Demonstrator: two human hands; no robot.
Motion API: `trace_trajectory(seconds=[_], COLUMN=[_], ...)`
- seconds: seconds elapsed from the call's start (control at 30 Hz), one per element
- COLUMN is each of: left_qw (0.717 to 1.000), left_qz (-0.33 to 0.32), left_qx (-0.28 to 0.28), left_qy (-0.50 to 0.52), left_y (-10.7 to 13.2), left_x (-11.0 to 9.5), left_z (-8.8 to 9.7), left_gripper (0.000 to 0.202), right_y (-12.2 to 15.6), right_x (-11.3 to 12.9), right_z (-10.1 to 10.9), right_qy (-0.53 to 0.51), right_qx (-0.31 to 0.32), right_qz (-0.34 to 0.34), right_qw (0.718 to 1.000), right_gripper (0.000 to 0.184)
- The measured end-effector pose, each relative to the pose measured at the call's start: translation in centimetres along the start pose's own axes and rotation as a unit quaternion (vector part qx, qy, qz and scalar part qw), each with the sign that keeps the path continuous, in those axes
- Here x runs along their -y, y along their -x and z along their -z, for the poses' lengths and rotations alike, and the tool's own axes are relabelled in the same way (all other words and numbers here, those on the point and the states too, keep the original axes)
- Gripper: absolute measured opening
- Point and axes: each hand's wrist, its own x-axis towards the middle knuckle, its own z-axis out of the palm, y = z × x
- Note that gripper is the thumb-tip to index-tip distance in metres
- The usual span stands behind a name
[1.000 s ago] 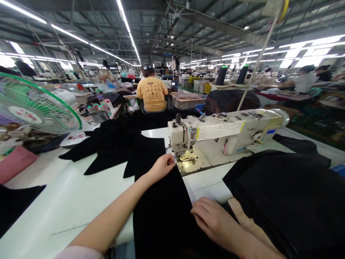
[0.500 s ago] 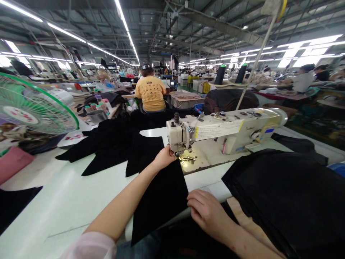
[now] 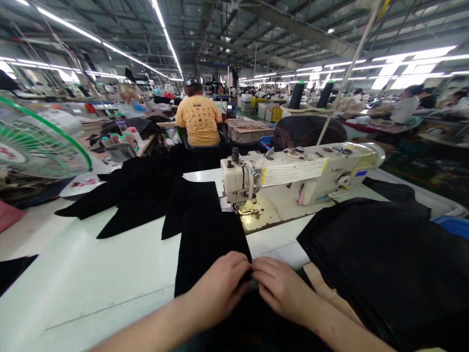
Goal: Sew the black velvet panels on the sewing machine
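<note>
A black fabric piece (image 3: 212, 239) lies on the pale table, its far end by the needle area of a white sewing machine (image 3: 289, 173). At the piece's near right edge, my left hand (image 3: 229, 276) pinches the cloth with bent fingers. My right hand (image 3: 282, 283) meets it there, fingertips closed on the same edge. The two hands almost touch, and the fingers cover the bit of edge between them. Below the hands the cloth drops over the table's front edge into shadow.
More black fabric (image 3: 142, 195) is heaped left of the machine. A stack of dark cut pieces (image 3: 388, 264) lies on the right. A green-rimmed fan (image 3: 88, 156) stands at left. Ahead sits a person in a yellow shirt (image 3: 200, 120). Thread cones (image 3: 296, 95) stand behind the machine.
My left hand has come back from beside the machine's needle to the near edge of the fabric, next to my right hand. My right hand stays about where it was. The view has shifted slightly.
</note>
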Motion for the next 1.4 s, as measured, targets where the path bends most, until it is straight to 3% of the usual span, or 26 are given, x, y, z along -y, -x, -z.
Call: trace_trajectory(seconds=[0.1,0.23,0.37,0.73,0.87,0.97,1.07,1.17,1.27,1.4], left_qw=[0.996,0.993,0.993,0.997,0.997,0.996,0.993,0.966,0.915,0.833], left_qz=[-0.086,-0.108,-0.109,-0.072,-0.062,-0.049,0.007,0.123,0.249,0.428], left_qx=[0.014,0.006,-0.002,-0.024,-0.033,-0.041,-0.083,-0.184,-0.255,-0.227], left_qy=[-0.034,-0.045,-0.040,-0.031,-0.043,-0.057,-0.086,-0.130,-0.189,-0.268], left_y=[2.4,0.9,-1.5,-4.9,-6.2,-6.4,-6.1,-5.5,-5.2,-4.6], left_x=[0.1,2.8,4.9,10.0,11.5,12.0,12.0,12.3,13.6,16.7], left_z=[-1.0,-0.5,0.6,2.0,2.3,2.1,1.9,2.0,2.6,4.4], left_gripper=[0.048,0.045,0.032,0.033,0.033,0.032,0.030,0.034,0.055,0.099], right_y=[-0.7,-2.6,-4.9,-10.1,-10.2,-8.5,-5.6,-2.6,-0.9,-0.9], right_x=[-0.4,-1.9,-3.4,-6.2,-5.9,-4.3,-2.4,-1.6,-2.5,-4.1], right_z=[0.1,-0.3,-0.4,-0.6,-0.9,-0.4,0.9,1.9,1.6,-0.6], right_qy=[0.003,0.024,0.057,0.127,0.112,0.091,0.080,0.076,0.085,0.107], right_qx=[0.001,-0.015,-0.020,-0.032,-0.048,-0.062,-0.069,-0.088,-0.104,-0.105], right_qz=[-0.005,-0.008,-0.016,-0.081,-0.104,-0.110,-0.104,-0.113,-0.126,-0.095], right_qw=[1.000,1.000,0.998,0.988,0.987,0.988,0.989,0.987,0.983,0.984], right_gripper=[0.033,0.031,0.027,0.023,0.021,0.030,0.039,0.033,0.028,0.026])
